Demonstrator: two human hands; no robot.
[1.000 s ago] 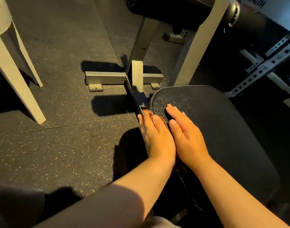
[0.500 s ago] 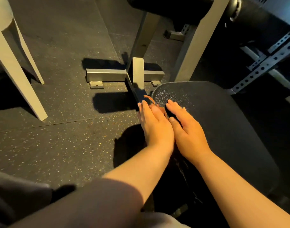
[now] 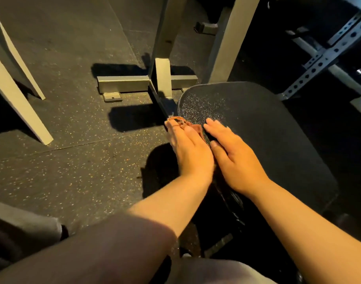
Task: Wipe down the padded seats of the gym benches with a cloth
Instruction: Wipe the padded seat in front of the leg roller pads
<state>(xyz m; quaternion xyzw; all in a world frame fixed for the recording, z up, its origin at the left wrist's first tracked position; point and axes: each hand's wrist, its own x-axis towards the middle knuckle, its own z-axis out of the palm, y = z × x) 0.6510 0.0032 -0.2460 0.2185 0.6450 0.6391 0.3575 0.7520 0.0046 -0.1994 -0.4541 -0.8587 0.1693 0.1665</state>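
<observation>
Both hands are wiping the seat (image 3: 267, 140)'s ten o'clock edge — left hand (image 3: 187, 148) pressing the reddish cloth (image 3: 193, 127), right hand (image 3: 233, 154) lying flat, fingers straight. Next, I judge, sweeping toward three o'clock.

A single head-worn camera looks forward and steeply down from above the padded seat (image 3: 257, 130), close over both forearms. Its wide angle also takes in the rubber floor (image 3: 73, 160) and the steel frame (image 3: 134, 84) beyond.
</observation>
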